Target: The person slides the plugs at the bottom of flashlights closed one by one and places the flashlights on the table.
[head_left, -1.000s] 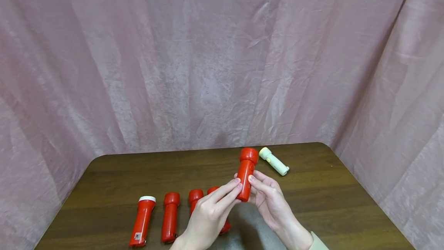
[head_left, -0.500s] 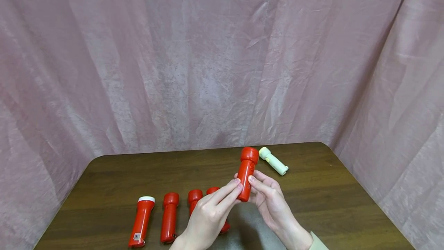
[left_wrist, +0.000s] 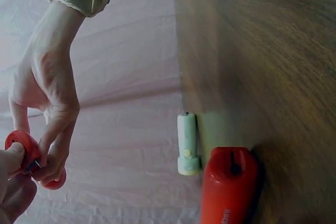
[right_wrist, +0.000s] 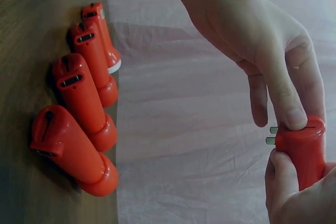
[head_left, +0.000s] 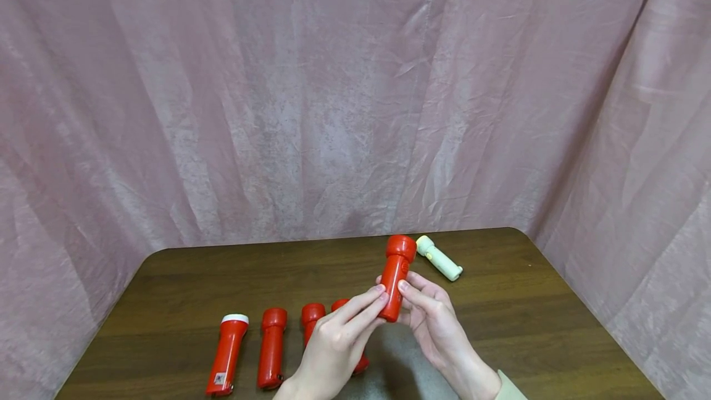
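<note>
Both hands hold a red flashlight (head_left: 394,279) above the table, its wide head pointing up and away. My left hand (head_left: 336,344) grips the lower body from the left, fingers on its side. In the right wrist view, the thumb (right_wrist: 295,118) of that hand presses the tail end. Two metal plug prongs (right_wrist: 271,140) stick out beside it. My right hand (head_left: 436,323) holds the body from the right, thumb along the side and fingers behind. Part of the flashlight's lower body is hidden by the fingers.
Several red flashlights lie in a row at the left, one with a white rim (head_left: 228,354); another red flashlight (head_left: 271,347) lies beside it. The left hand partly covers the nearer ones. A pale green flashlight (head_left: 440,259) lies at the back right of the wooden table (head_left: 528,313). Pink curtains (head_left: 333,97) surround it.
Almost nothing differs. Both hands keep their hold, and the red flashlight's head has shifted very slightly to the right.
</note>
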Available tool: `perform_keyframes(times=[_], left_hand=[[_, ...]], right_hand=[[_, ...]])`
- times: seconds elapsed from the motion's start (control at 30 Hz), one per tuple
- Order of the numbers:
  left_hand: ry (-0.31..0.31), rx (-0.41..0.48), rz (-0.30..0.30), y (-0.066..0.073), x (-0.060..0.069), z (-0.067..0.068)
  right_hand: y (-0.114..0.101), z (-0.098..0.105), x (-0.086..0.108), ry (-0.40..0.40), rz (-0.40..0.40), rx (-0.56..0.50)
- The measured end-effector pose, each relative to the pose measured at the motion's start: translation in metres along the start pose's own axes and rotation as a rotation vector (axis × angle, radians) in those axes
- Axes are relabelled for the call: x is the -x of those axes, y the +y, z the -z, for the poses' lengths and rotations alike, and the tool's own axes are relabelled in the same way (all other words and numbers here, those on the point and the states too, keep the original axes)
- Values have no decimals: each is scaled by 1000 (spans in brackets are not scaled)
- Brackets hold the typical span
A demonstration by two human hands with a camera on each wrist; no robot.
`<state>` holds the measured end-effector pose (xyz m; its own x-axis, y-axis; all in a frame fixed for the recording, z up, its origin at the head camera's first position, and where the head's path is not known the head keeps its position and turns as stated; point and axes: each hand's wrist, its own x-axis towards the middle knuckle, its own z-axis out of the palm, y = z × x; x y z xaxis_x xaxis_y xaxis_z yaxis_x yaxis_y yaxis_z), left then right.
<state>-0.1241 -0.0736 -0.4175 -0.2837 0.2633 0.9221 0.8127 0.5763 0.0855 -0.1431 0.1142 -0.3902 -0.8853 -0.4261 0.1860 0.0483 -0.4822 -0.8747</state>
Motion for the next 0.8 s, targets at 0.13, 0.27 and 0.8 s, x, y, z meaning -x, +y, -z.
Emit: perform_keyframes(times=[0.13, 0.27, 0.8], left_hand=[[-16, 12, 14, 1, 0, 0], [-24, -9, 4, 2, -1, 1], [-7, -185, -176, -4, -1, 2]], right_hand=[[-1, 0, 0, -1, 17, 3], [0, 0, 0, 15, 32, 21], [2, -3, 1, 17, 1, -1]])
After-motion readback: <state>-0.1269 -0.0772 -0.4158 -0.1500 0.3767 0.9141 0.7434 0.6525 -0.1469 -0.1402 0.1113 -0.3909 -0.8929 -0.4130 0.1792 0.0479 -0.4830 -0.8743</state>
